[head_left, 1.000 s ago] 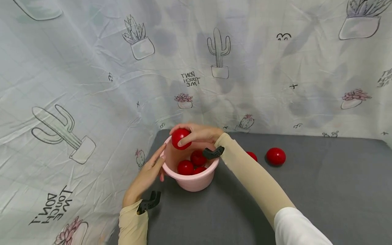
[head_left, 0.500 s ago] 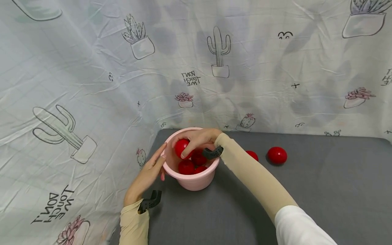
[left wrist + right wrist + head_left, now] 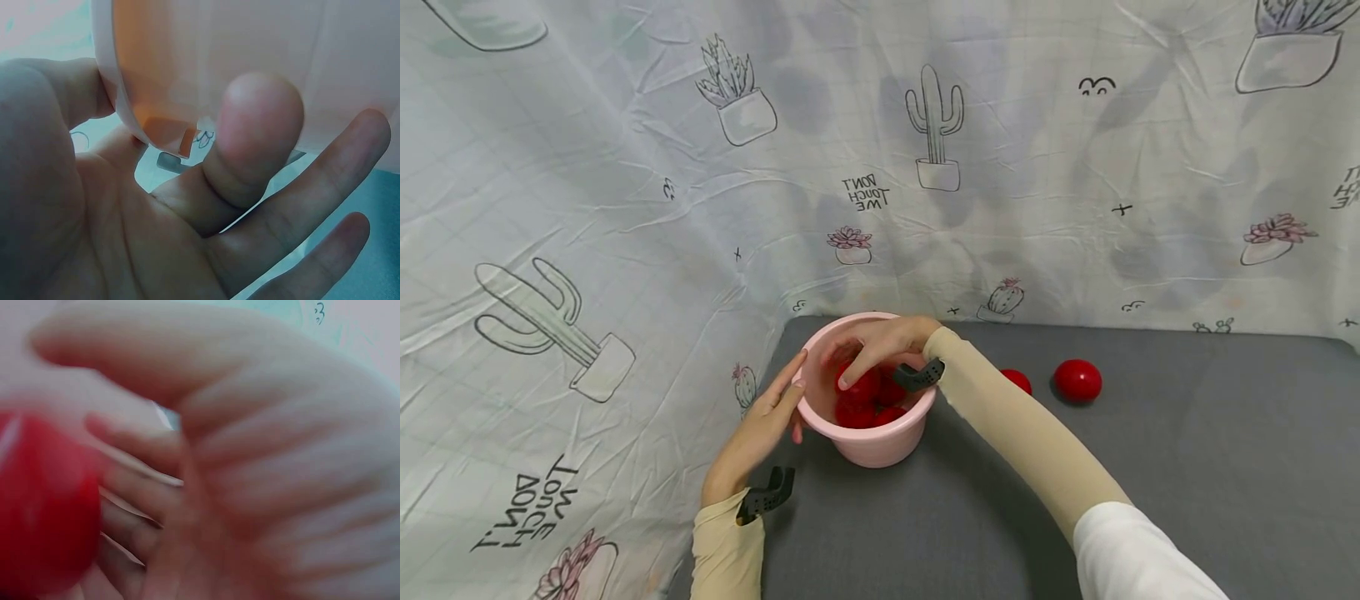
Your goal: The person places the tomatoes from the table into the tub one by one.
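A pink basin [image 3: 876, 452] with a wide rim stands on the grey table, several glossy red balls inside. My left hand [image 3: 763, 423] holds its left rim; in the left wrist view the thumb and a finger pinch the rim while other fingers reach beneath. Inside the basin's top, my right hand [image 3: 887, 337] is low over the balls, its thumb overlapping the top red ball [image 3: 863, 387]. In the right wrist view that ball [image 3: 44, 506] sits beyond the loosely spread fingers [image 3: 140, 487], apart from the palm.
On the table right of the basin lies one red ball [image 3: 1078, 381]; another red ball [image 3: 1017, 380] is partly hidden behind the right sleeve. A cactus-print curtain [image 3: 1000, 183] hangs along the back and left of the grey table [image 3: 1187, 450].
My right hand has lowered a red ball from the basin's rim down onto the other balls, and its fingers have loosened from it. The left hand has stayed on the rim.
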Demonstrator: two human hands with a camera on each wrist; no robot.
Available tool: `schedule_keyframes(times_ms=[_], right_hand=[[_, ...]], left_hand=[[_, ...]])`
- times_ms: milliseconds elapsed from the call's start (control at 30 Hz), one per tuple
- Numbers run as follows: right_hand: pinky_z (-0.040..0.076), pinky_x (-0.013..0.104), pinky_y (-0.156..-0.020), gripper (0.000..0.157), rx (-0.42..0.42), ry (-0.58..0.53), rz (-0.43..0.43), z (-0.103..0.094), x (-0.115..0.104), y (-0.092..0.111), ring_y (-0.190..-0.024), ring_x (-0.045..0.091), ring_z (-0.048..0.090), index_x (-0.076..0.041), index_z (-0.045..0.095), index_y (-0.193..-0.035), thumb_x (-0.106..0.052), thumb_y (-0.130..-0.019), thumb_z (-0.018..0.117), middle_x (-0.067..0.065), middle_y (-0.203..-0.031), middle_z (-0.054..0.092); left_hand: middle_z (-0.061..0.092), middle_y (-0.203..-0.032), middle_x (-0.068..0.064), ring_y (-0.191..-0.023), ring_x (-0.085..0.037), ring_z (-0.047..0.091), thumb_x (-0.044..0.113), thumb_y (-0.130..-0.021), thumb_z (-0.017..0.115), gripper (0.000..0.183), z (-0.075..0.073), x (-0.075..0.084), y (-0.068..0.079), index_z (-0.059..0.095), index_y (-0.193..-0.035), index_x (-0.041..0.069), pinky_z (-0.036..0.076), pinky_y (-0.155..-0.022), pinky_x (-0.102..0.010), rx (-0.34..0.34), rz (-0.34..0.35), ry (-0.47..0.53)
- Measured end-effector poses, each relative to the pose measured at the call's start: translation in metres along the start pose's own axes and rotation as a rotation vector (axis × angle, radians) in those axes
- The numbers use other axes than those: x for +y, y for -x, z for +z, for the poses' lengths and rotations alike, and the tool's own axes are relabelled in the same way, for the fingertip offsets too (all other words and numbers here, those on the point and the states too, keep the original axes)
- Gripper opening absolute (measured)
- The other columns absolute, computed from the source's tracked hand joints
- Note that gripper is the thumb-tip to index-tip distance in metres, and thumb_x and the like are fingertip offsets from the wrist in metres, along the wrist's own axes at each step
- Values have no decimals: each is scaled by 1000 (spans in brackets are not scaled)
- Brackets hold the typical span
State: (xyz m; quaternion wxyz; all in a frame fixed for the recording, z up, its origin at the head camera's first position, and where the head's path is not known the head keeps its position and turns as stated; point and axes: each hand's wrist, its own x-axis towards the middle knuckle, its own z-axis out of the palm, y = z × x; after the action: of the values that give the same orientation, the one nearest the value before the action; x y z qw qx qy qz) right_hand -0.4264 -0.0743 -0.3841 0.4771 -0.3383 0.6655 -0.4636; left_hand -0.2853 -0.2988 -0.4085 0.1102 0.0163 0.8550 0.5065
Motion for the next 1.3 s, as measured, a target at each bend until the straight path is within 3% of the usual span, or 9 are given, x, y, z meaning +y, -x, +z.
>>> schedule_keyframes(times_ms=[200,400,533,733,833,933,1067,1167,1300], right_hand=[[38,50,-117,64,-24,-90,-65,0,1,0,-142,33,45,-13,53,-144,-12,-83,76,11,-149,54],[39,54,-115,61,22,-69,-83,0,-2,-1,-142,31,46,-17,53,-143,-16,-85,75,7,-147,55],[38,54,-116,53,71,-28,-173,-2,-4,-1,-139,30,49,-14,53,-142,-18,-92,68,8,-144,58],[34,56,-118,42,178,-119,-307,-2,-7,11,-135,30,55,-12,56,-141,-20,-100,60,14,-143,60],[32,59,-118,41,250,-166,-394,-7,-4,31,-135,32,55,-10,56,-141,-21,-102,59,20,-144,58],[31,59,-118,40,340,-185,-475,-20,3,62,-133,29,58,-9,57,-139,-21,-102,58,17,-140,60],[39,44,-116,29,514,-241,-581,-36,16,111,-125,19,62,-12,62,-132,-17,-104,54,5,-129,67],[47,33,-108,24,679,-310,-679,-44,29,147,-119,19,65,-12,66,-125,-12,-105,52,4,-121,70],[51,30,-102,21,859,-390,-804,-49,53,189,-111,21,67,-2,64,-121,-8,-104,53,7,-112,71]], left_hand=[[57,-69,-8,-71,-23,60,45,-109,39,53,0,-1,0,24,-159,42,43,-92,-39,12,9,-4],[57,-69,-8,-71,-23,59,46,-108,39,53,0,-1,2,24,-159,43,42,-93,-42,12,7,-4],[57,-69,-10,-71,-24,59,46,-108,39,51,-1,-1,2,25,-158,45,42,-92,-44,15,14,-3],[57,-67,-8,-68,-24,59,44,-109,39,52,-1,-2,2,26,-159,41,45,-87,-41,13,36,-2],[57,-66,-8,-69,-24,59,45,-109,39,52,0,-2,2,27,-159,41,44,-87,-41,16,42,-3],[57,-67,-9,-71,-25,60,46,-108,40,52,1,-1,1,27,-158,42,43,-90,-42,19,44,-4],[57,-68,-9,-72,-24,60,47,-108,40,52,1,-2,1,26,-158,44,42,-90,-40,22,43,-16],[58,-68,-9,-71,-25,61,46,-108,39,52,1,-3,0,26,-158,43,42,-90,-40,22,48,-21],[57,-69,-9,-70,-24,60,44,-109,39,52,0,-4,3,25,-159,41,43,-89,-41,18,45,-9]])
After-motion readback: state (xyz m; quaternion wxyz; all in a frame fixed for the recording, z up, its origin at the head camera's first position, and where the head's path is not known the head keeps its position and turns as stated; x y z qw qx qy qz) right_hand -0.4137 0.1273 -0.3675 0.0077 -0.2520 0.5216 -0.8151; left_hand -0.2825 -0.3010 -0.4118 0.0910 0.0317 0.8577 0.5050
